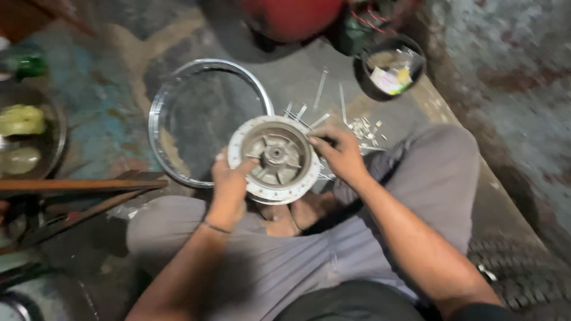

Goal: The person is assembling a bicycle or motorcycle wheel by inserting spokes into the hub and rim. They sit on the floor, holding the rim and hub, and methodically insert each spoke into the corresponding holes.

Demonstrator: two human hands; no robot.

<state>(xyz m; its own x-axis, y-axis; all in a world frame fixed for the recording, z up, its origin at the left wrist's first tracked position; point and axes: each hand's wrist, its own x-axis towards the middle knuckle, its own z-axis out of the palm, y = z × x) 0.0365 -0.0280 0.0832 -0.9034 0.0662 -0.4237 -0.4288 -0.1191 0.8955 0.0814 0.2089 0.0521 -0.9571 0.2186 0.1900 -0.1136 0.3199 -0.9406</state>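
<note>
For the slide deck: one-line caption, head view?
Both hands, left hand and right hand, grip a wheel hub beside a rim.

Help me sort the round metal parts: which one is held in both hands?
The wheel hub, gripped by left hand and right hand; the bare rim lies untouched on the floor.

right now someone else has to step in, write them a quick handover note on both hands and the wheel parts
Left hand: grips the near-left edge of the wheel hub, thumb on its flange.
Right hand: fingers at the hub's right edge, where spokes stick out.
Hub sits above the person's crossed legs and feet; the bare wheel rim lies flat on the floor behind it. Loose spokes and small nipples lie on the floor to the right, beside a dark bowl.
Done: a few spokes are in the hub.
Left: most flange holes look empty; rim not joined.
</note>
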